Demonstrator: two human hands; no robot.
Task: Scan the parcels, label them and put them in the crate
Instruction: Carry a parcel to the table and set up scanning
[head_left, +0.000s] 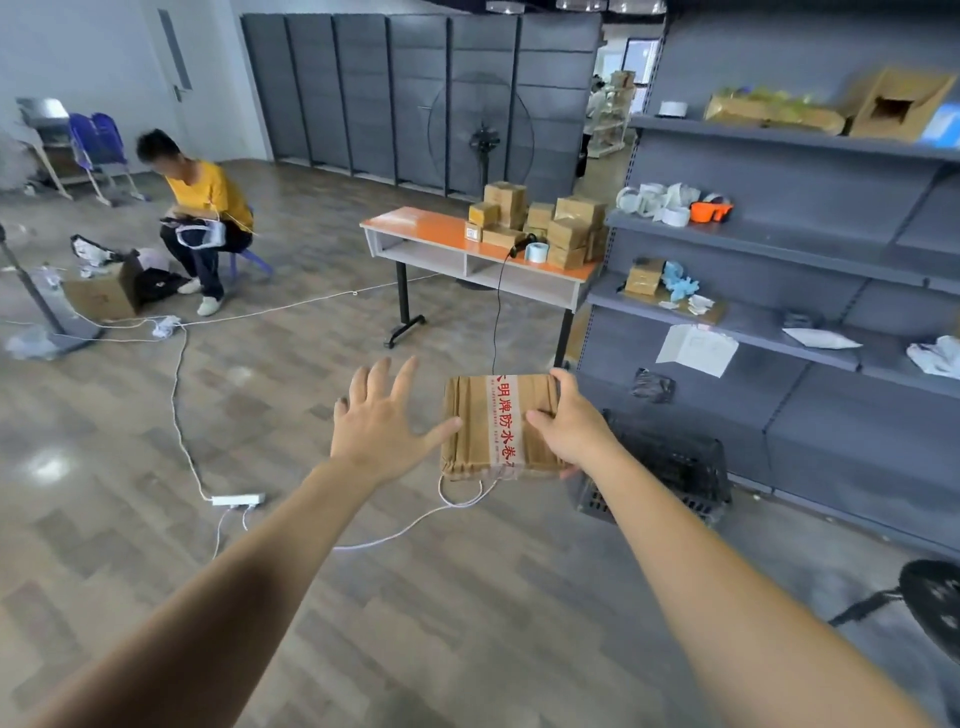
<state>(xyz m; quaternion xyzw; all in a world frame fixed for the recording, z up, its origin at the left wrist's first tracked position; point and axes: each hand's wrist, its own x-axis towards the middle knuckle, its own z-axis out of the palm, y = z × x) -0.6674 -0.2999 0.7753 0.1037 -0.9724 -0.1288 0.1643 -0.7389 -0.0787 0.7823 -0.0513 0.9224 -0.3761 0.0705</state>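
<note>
A brown cardboard parcel (483, 426) with a strip of red-printed tape hangs in the air in front of me. My right hand (571, 426) grips its right side, thumb on top and fingers under it. Just left of the parcel my left hand (379, 421) is spread with straight fingers, the thumb tip at the parcel's left edge. A black plastic crate (675, 467) stands on the floor to the right, below and beyond the parcel. Several more parcels (540, 223) are stacked on the orange table (415, 226), with a black scanner (522, 243) and a label roll (535, 252) beside them.
Grey shelving (779, 234) fills the right side with tape rolls, boxes and papers. White cables and a power strip (238, 500) lie across the wooden floor. A person in a yellow shirt (205, 218) sits at the left. A black stool (930, 597) stands at the lower right.
</note>
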